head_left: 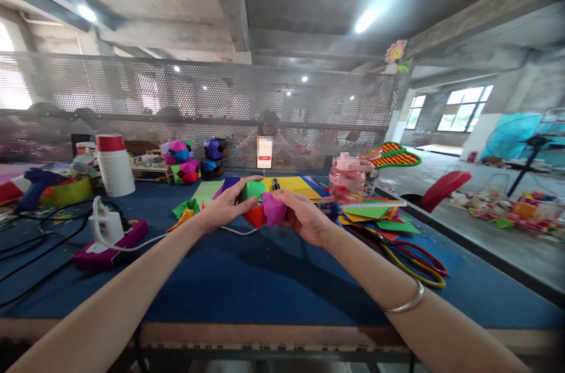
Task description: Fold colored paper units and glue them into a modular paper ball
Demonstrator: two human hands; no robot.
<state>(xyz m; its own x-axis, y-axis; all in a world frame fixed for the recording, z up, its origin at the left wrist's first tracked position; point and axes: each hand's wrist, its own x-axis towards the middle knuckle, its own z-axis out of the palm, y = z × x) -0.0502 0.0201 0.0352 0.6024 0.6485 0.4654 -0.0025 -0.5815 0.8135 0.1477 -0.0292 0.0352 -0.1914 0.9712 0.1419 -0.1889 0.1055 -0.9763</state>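
Note:
Above the middle of the blue table, both hands hold a folded paper piece with green, red and purple parts. My left hand [236,203] is closed round its green part [255,190] on the left. The red part [256,217] hangs at the lower middle. My right hand [302,214], which has a silver bangle on the wrist, pinches the purple part [274,209]. Folded green paper [185,207] and orange paper lie left of my left wrist. Behind the hands are flat yellow sheets [298,187] and a small dark object.
White cups [115,170] and a purple power strip [110,246] with cables stand left. Paper balls [179,152] and a phone [264,153] are at the back. To the right are a pink bottle [347,177], coloured sheets [382,214] and scissors [412,258].

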